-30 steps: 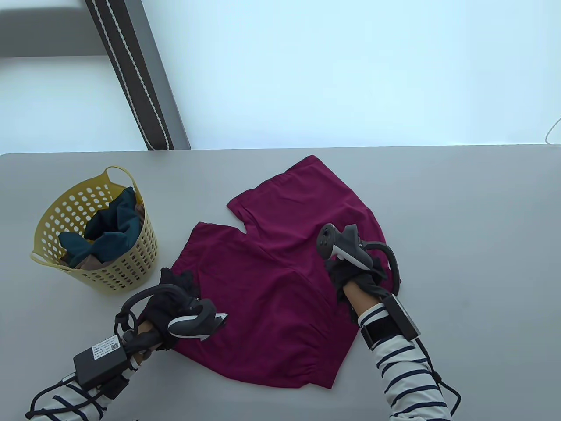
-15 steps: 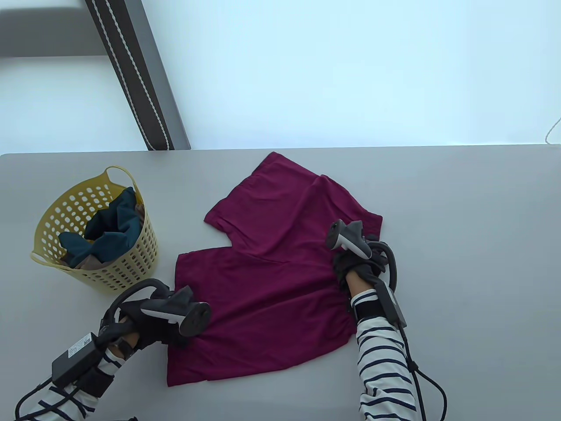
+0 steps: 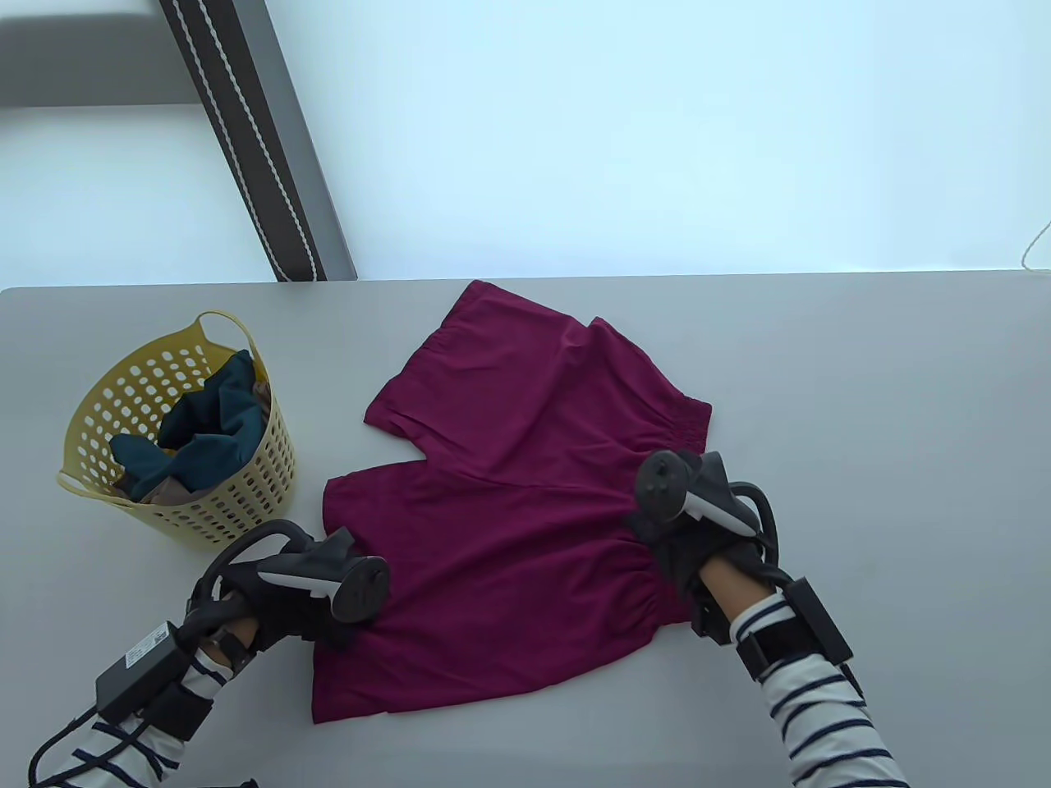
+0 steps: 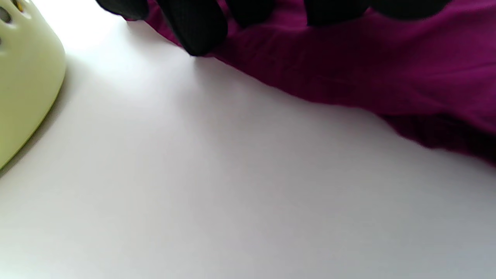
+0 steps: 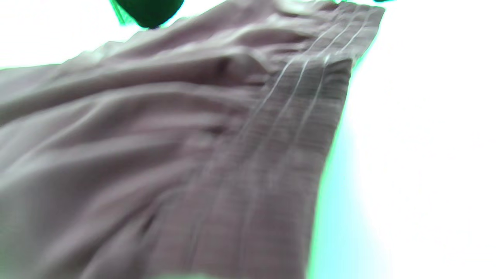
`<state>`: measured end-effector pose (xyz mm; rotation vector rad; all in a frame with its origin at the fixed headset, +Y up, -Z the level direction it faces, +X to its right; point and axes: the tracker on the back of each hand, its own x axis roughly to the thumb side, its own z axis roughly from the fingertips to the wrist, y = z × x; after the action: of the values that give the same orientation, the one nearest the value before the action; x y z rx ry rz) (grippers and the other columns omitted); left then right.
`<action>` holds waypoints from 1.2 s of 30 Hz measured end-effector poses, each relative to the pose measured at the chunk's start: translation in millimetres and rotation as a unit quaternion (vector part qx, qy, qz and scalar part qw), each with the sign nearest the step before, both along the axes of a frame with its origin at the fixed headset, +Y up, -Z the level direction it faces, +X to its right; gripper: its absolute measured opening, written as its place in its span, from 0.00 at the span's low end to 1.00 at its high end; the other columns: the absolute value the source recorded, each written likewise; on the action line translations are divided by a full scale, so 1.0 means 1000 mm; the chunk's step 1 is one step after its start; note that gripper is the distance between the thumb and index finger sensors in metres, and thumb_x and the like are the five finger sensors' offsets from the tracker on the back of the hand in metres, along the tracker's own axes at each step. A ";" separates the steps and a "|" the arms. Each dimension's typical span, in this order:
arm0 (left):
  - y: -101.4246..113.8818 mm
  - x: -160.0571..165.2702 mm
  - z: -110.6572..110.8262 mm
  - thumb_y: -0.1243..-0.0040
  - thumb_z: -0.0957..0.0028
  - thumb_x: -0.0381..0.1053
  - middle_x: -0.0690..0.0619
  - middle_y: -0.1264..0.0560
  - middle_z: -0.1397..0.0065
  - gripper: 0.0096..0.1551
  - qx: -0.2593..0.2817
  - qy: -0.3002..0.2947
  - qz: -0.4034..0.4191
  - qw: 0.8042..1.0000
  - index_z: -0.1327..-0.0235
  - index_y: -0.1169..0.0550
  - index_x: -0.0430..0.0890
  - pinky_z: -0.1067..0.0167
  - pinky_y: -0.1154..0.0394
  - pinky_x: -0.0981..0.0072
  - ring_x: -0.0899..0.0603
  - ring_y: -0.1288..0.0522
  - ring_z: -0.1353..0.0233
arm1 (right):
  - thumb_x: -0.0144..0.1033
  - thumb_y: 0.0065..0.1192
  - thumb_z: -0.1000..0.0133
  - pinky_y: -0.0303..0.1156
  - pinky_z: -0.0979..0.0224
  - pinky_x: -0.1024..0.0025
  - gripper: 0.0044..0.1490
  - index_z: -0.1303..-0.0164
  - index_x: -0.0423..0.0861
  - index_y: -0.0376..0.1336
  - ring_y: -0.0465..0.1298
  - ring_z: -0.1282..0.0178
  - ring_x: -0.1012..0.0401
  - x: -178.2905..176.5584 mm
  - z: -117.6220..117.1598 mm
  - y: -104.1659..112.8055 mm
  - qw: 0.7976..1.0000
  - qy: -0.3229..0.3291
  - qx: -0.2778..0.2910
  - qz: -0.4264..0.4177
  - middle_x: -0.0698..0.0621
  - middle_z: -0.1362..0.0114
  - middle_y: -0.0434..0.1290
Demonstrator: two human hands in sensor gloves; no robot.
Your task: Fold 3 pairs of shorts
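Maroon shorts (image 3: 509, 509) lie spread flat on the grey table (image 3: 862, 410), waistband to the right and both legs pointing left. My left hand (image 3: 283, 607) sits at the near leg's left edge. In the left wrist view its curled fingers (image 4: 193, 27) come down onto the shorts (image 4: 348, 69) at the hem, thumb at the edge, pinching the cloth. My right hand (image 3: 686, 558) rests on the near part of the waistband, where the fabric bunches. The tracker hides its fingers. In the blurred right wrist view one fingertip (image 5: 149, 9) lies stretched out on the shorts (image 5: 193, 155).
A yellow perforated basket (image 3: 246, 501) stands at the table's left, close to my left hand, its wall also in the left wrist view (image 4: 23, 89). It holds a teal garment (image 3: 205, 443) and other cloth. A dark slanted post (image 3: 246, 139) rises behind the table's far edge.
The shorts have been swung round from a diagonal lie, legs now to the left. My right hand has slid nearer along the waistband. My left hand has stayed at the leg hem.
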<state>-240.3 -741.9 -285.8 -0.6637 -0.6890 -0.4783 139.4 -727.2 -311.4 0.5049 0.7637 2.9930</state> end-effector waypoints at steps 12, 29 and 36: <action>0.006 0.002 0.000 0.53 0.58 0.69 0.52 0.41 0.16 0.32 0.026 -0.008 -0.011 1.000 0.38 0.34 0.67 0.26 0.39 0.33 0.38 0.30 0.22 | 0.35 0.54 0.46 0.65 0.34 0.44 0.48 0.28 0.27 0.37 0.60 0.33 0.30 -0.013 0.070 -0.034 0.981 0.121 0.008 0.154 0.22 0.31 0.43; -0.020 -0.015 0.039 0.61 0.62 0.71 0.51 0.28 0.26 0.46 0.283 0.039 -0.058 0.956 0.31 0.33 0.51 0.28 0.30 0.38 0.46 0.20 0.33 | 0.36 0.63 0.53 0.77 0.40 0.55 0.37 0.34 0.40 0.58 0.79 0.41 0.45 -0.008 0.063 -0.029 0.963 0.085 0.201 0.156 0.37 0.35 0.67; -0.020 -0.004 0.037 0.49 0.56 0.63 0.64 0.21 0.39 0.23 0.315 0.011 -0.011 0.949 0.48 0.28 0.60 0.29 0.27 0.44 0.55 0.16 0.41 | 0.34 0.60 0.51 0.78 0.41 0.57 0.30 0.36 0.44 0.62 0.81 0.43 0.49 0.005 0.056 -0.026 0.963 0.060 0.230 0.123 0.41 0.36 0.70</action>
<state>-244.4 -761.9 -248.8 -0.0719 -0.4660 -0.6706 144.4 -752.8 -254.9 0.6490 0.1236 3.4066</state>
